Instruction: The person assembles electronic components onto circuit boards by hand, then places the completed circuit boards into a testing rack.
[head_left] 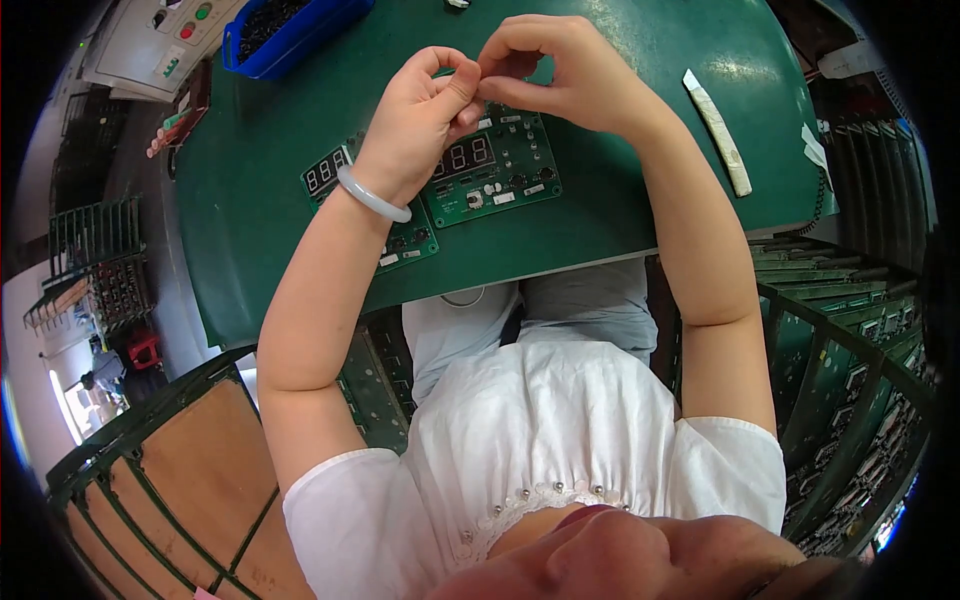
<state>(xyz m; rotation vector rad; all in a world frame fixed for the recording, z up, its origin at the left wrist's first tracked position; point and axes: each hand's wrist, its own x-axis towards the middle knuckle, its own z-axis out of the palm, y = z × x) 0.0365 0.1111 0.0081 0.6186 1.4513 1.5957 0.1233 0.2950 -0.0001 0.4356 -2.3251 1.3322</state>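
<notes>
Above two green circuit boards, my left hand [415, 125] and my right hand [580, 75] meet at the fingertips. Both are closed in a pinch, and whatever lies between the fingers is too small or too hidden to make out. A pale bangle [372, 196] circles my left wrist. The right circuit board [520, 165] lies flat with a digit display, small round parts and white connectors facing up; my fingers cover its upper left part. Beside it, the left circuit board [408, 243] is partly hidden under my left hand and wrist.
A blue bin [275, 66] of small black parts stands at the far left, near a pale machine [150, 50] with coloured buttons. On the green table [600, 215] at right lies a tape-wrapped cutter [720, 135]. Metal racks [850, 360] with boards flank the table's right side.
</notes>
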